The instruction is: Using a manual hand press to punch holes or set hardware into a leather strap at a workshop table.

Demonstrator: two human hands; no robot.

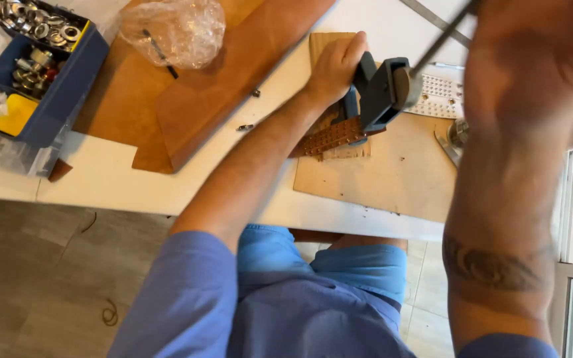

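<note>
**Clearly, you were mid-press on the studded strap**

Clearly, your left hand (pixel 335 66) was laid on the brown leather strap (pixel 329 137), fingers together and curled over its far end, pinning it just behind the blue hand press (pixel 377 93). The strap lay on the pale work board (pixel 399 172) with its near end sticking out from under the press, and rows of small metal studs showed along it. Your right hand (pixel 532 46) was raised high and close to the camera, blurred, at the end of the long dark lever (pixel 442 40) that ran down to the head of the press; I could not tell whether its fingers were wrapped round the lever or loose, since the forearm hid them.

You appeared to be in the setting step, with the lever up and the strap placed under the head. By my judgement, the next move called for a straight pull on the lever while the left hand kept the strap from creeping, with fingertips well clear of the head.

Off to the side, the blue parts tray (pixel 48 73) held silver eyelets, a crumpled clear plastic bag (pixel 174 30) sat on a tan leather sheet (pixel 200 99), and a perforated white plate (pixel 440 96) lay just beyond the press.
</note>
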